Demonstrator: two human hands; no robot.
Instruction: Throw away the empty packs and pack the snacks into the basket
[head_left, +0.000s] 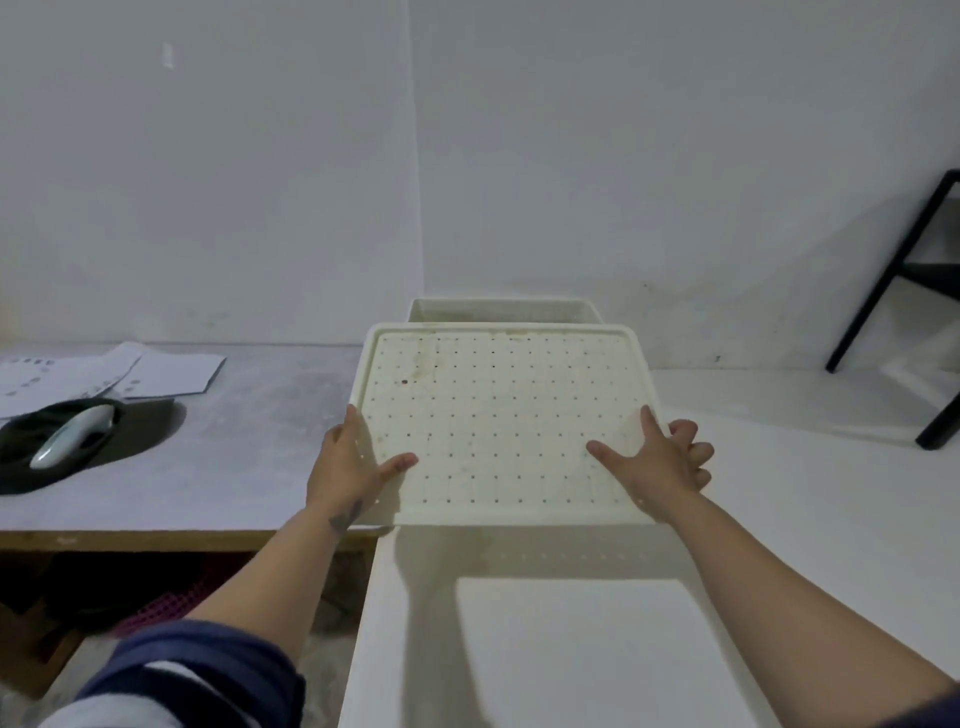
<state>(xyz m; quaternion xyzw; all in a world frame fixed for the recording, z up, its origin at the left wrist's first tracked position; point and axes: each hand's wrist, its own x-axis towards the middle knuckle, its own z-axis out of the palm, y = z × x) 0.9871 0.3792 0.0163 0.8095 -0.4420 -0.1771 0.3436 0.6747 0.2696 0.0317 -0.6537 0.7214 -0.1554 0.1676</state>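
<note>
Both hands hold a cream rectangular plastic basket (501, 415) with a perforated base above the white worktop (779, 519), its dotted underside tilted up toward the camera, its long axis running left to right and its opening facing the far wall. The left hand (350, 462) grips the left rim with its thumb across the base, while the right hand (660, 460) grips the right rim, thumb and forefinger spread on the base and the other fingers curled round the edge. On the grey worktop (234, 467) to the left lie white printed papers (119, 371) and a pale handheld device (72, 434) on a black pad (31, 467).
</note>
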